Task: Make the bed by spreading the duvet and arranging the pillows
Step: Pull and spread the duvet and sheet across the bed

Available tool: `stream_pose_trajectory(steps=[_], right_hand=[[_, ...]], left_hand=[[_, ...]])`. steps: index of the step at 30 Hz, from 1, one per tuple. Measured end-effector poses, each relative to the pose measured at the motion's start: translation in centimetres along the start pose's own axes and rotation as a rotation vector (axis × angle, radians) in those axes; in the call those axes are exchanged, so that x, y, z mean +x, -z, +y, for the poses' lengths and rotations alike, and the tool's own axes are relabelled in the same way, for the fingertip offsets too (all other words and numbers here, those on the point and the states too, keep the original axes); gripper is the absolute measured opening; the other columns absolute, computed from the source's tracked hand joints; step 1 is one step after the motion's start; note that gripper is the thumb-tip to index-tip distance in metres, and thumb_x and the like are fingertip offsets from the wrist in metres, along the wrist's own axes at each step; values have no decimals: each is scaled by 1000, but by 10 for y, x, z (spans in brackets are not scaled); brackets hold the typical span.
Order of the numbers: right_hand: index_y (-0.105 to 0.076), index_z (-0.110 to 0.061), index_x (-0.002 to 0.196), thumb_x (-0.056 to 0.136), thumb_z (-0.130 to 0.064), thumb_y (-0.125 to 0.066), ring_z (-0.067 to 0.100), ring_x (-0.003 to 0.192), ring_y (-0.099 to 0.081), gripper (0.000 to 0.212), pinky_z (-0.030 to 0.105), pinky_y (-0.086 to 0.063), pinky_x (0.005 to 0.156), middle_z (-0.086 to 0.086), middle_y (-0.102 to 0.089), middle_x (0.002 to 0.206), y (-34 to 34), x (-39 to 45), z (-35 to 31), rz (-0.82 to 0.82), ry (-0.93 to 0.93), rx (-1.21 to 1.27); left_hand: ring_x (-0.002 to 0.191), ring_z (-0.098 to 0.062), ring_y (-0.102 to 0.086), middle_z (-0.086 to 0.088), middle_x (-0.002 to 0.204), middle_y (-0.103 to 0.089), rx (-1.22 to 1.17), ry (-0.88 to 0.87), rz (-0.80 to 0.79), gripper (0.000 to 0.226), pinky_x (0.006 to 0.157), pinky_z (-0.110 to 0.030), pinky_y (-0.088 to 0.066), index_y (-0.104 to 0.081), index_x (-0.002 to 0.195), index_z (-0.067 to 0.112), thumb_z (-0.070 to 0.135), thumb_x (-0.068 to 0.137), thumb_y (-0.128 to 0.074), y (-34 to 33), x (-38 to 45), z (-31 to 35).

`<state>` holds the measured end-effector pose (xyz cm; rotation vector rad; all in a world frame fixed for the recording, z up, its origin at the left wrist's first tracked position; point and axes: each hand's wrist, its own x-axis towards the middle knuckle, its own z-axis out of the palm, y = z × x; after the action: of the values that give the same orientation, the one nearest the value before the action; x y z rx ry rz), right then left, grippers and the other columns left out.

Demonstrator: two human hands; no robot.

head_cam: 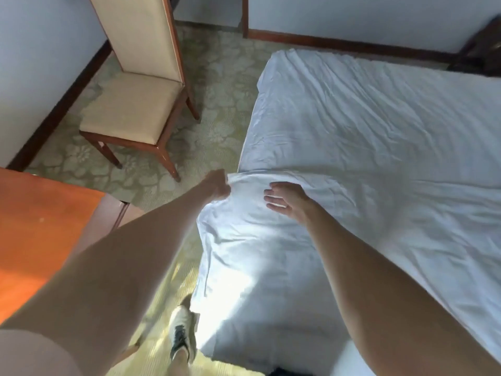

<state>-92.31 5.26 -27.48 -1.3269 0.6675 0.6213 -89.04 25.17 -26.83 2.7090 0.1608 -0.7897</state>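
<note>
**Operator:** At the near side of the bed (482,316), I am watching the left hand (217,185) closing as a fist on the side edge of the duvet (352,147), the fabric bunching between its fingers. The right hand (284,199) is lying flat on top just beside it, fingers spread apart, gripping nothing.

**Second:** Where is the duvet sitting overall?

**Operator:** It is lying across the mattress, reaching the far corner, wrinkled throughout. Nearer me it is folding over itself, with a ridge running out from the two hands.

**Second:** What is worrying you?

**Operator:** The left hand is pinching at a single point. I am judging that a hard pull there is going to drag the whole cover off-centre and deepen the ridge, not flatten it, since the right palm is only pressing, not anchoring. Also, the shoe (183,332) is standing close to the hanging edge, so a step could be trapping the cloth. The chair (141,85) is standing well apart.

**Second:** Pillows?

**Operator:** I am not seeing any.
</note>
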Motion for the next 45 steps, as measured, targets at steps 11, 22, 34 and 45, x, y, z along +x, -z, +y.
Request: stream_pose_trajectory(steps=[11,22,34,45], right_hand=[[-67,-3,92,93,-12,-52,15,56,-66,18,25,-53,54,10,-74,78,-82,-67,34,310,-2,-889],[-71,0,92,89,-16,-64,20,69,-73,18,33,-59,69,13,-75,82,-77,-124,5,446,-16,-955],[-64,-8,95,96,-19,-59,19,73,-71,12,31,-59,72,4,-69,75,33,-174,-17,658,-141,-583],[-58,-15,84,98,-20,-52,13,62,-66,16,26,-53,63,4,-68,76,71,-76,-134,694,-25,-482]], left_hand=[[81,-26,-73,-17,96,-71,270,-271,-317,25,73,-37,-62,-59,113,2,9,98,-41,42,-36,-121],[92,-30,-71,-21,103,-70,371,-494,-362,23,48,-30,-42,-60,103,0,9,97,-39,89,-29,-91],[64,-23,-65,-9,89,-74,633,-840,-373,26,56,-25,-48,-65,102,10,18,95,-41,130,-4,91],[80,-27,-72,-6,96,-74,657,-903,-352,20,68,-31,-55,-59,100,12,18,98,-40,197,103,201]])
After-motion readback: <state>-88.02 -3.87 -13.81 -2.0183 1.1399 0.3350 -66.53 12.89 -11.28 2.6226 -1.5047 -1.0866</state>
